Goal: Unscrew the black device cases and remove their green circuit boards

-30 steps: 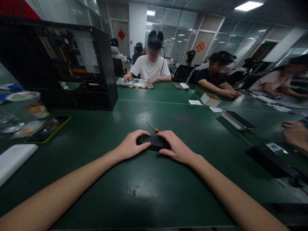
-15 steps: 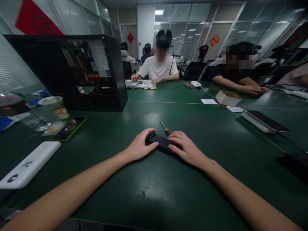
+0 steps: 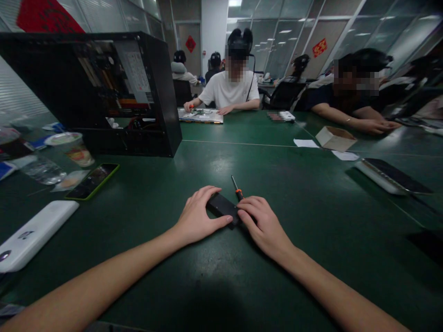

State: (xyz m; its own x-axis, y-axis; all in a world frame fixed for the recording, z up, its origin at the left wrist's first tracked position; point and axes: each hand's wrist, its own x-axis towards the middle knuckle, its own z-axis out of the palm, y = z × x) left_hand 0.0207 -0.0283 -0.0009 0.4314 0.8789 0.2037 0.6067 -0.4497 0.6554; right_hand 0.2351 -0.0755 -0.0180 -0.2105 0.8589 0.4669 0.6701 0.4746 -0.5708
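Note:
A small black rectangular case (image 3: 222,206) lies aslant on the green table (image 3: 207,286) in front of me. My left hand (image 3: 194,220) is closed round its left end, fingers along the far side and thumb on the near edge. The curled fingers of my right hand (image 3: 263,227) grip its right end, which they partly cover. Just beyond that hand lies a screwdriver (image 3: 238,194) with an orange and black handle, its shaft pointing away from me. The butt of its handle is hidden behind my right fingers.
An open black computer case (image 3: 175,106) stands at the far left, near a green-edged phone (image 3: 92,181), a cup (image 3: 78,150) and a white power bank (image 3: 38,235). To the right are a small box (image 3: 335,139) and a dark flat device (image 3: 398,176). Two people sit opposite.
My hands and the black case have shifted slightly, and more of the case's top now shows. My right fingers are curled further in. The view has turned a little downward.

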